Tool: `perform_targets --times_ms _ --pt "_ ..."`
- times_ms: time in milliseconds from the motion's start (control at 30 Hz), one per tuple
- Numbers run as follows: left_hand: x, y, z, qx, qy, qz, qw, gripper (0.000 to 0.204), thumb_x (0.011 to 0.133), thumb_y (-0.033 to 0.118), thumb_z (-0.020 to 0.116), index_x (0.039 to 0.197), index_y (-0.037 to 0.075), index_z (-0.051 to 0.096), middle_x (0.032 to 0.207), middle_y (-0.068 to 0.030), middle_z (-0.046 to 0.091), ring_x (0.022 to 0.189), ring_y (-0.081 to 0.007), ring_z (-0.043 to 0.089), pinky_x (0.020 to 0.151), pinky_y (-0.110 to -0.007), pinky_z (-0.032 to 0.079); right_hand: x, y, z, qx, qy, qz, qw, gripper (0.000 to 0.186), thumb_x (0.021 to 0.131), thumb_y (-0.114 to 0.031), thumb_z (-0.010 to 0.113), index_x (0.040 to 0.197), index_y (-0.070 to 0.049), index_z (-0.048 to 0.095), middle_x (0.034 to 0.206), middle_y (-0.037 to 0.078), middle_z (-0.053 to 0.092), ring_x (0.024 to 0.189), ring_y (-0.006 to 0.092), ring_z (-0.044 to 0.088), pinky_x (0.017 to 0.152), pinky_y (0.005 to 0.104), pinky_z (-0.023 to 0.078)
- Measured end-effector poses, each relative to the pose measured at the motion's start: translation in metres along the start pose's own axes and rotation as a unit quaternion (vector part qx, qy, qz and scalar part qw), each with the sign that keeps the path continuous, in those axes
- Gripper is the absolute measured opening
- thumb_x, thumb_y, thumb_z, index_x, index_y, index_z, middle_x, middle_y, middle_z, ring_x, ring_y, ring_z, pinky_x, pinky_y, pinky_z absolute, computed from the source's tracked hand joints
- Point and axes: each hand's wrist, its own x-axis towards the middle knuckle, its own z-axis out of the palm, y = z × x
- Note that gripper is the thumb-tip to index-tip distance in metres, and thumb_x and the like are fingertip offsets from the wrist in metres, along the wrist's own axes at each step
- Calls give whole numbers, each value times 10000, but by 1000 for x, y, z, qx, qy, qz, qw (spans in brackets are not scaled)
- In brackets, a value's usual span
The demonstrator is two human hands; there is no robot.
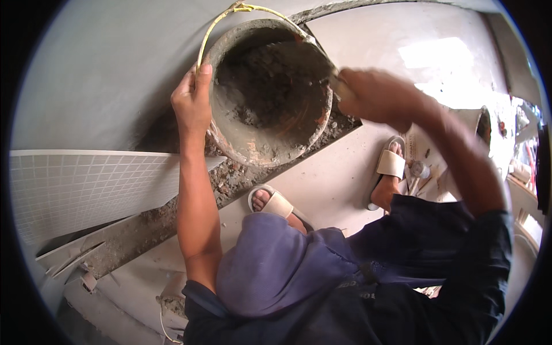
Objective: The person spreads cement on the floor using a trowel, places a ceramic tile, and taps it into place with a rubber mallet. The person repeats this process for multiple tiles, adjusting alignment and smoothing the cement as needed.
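A round bucket (253, 150) with a mortar-caked rim tilts so that its mouth faces me. Wet grey mortar (259, 86) lies inside it. My left hand (194, 104) is closed on the bucket's left rim, thumb up beside the yellow handle (214, 26). At the right rim, my right hand (374, 95) wraps round the pale handle of a trowel (343, 91). Motion blurs this hand, and the trowel's blade is hard to tell from the grey mortar.
A white gridded tile panel (103, 192) leans at the left. Rubble and dirt (230, 184) fill a strip beside a large pale slab (322, 167). My sandalled feet (392, 164) rest on the slab. A cylindrical container (468, 129) lies at the right.
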Motion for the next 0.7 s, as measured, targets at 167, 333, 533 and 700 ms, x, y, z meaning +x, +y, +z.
perform_targets --times_ms 167,333,533,700 --pt "4 -8 -5 8 -27 -53 998 549 982 456 539 1113 -62 663 960 -123 701 927 -155 599 853 -294 467 68 -40 -64 -418 53 -273 865 182 819 -172 605 820 -26 714 870 168 697 799 307 688 749 442 543" --pt "9 -15 -6 -11 -8 24 1000 527 1006 425 500 1108 -65 663 964 -140 710 921 -153 611 848 -314 478 117 -108 -24 -376 20 -117 919 98 794 -108 657 813 -86 751 887 60 739 828 235 713 690 371 578" --pt "13 -9 -4 5 -9 7 1000 475 1031 369 443 1121 -38 671 988 -140 713 941 -173 630 860 -315 478 54 -85 13 -337 -11 -230 913 105 813 -129 648 833 -76 736 864 97 726 859 264 712 698 386 576" --pt "11 -9 -3 -27 -22 54 998 524 1045 400 397 1116 -41 671 1009 -148 712 946 -181 633 868 -323 476 27 -60 -40 -221 26 4 975 139 814 -155 642 897 -56 696 863 138 710 885 286 704 710 395 570"
